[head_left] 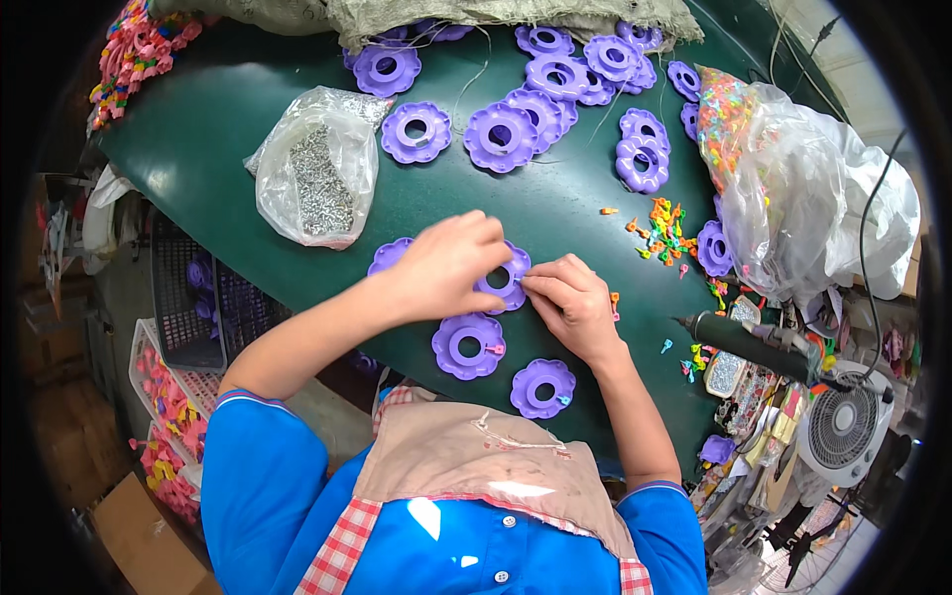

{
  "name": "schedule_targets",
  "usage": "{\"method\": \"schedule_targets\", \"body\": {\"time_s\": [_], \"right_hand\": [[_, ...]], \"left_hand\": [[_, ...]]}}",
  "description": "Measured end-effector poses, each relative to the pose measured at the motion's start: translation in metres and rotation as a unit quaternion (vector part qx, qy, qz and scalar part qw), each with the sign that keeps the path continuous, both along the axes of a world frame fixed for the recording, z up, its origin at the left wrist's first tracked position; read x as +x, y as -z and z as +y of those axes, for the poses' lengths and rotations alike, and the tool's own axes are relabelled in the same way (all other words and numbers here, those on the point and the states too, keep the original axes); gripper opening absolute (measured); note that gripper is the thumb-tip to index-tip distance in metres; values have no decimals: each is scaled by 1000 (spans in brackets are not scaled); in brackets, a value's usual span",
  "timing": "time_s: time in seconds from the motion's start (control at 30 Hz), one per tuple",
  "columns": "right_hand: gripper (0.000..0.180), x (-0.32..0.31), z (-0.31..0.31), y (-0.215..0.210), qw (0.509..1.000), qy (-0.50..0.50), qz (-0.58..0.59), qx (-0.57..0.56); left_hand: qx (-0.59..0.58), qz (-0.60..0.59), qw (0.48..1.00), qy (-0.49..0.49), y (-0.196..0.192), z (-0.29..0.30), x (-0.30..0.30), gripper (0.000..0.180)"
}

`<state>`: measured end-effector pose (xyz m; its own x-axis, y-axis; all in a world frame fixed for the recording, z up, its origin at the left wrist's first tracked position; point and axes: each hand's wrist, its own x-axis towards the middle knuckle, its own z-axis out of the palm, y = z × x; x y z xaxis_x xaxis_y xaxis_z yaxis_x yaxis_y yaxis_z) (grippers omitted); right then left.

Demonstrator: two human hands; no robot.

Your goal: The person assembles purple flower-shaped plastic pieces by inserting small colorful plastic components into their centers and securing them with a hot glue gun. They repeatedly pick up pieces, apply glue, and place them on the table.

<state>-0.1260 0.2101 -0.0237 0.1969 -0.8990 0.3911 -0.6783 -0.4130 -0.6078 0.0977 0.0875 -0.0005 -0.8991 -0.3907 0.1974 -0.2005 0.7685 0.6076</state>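
Note:
On the dark green table, a purple flower-shaped plastic ring [515, 266] lies between my hands. My left hand [451, 265] is over its left side, slightly blurred, with bent fingers; its grip is hidden. Thumb and fingers of my right hand [573, 299] are pinched together at the ring's right edge, and whatever they hold is too small to make out. Another purple ring [387, 255] shows partly behind my left wrist. Closer to me, one ring [448, 347] bears a small pink piece [496, 349], and another [526, 389] has a blue piece [564, 400].
Small coloured plastic pieces [666, 230] are scattered to the right. A clear bag of metal bits [322, 188] stands at the left. More purple rings [486, 149] lie at the back. A large plastic bag [773, 178], a dark cylindrical tool [749, 347] and a fan [845, 416] are at the right.

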Motion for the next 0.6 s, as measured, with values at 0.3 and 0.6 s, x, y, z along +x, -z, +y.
{"method": "schedule_targets", "body": {"time_s": [0.3, 0.6], "right_hand": [[44, -15, 37, -17, 992, 69, 105, 21], [22, -42, 23, 7, 977, 203, 56, 19]], "left_hand": [[6, 4, 1000, -4, 12, 9, -4, 45], [-39, 53, 998, -18, 12, -10, -32, 49]]}}
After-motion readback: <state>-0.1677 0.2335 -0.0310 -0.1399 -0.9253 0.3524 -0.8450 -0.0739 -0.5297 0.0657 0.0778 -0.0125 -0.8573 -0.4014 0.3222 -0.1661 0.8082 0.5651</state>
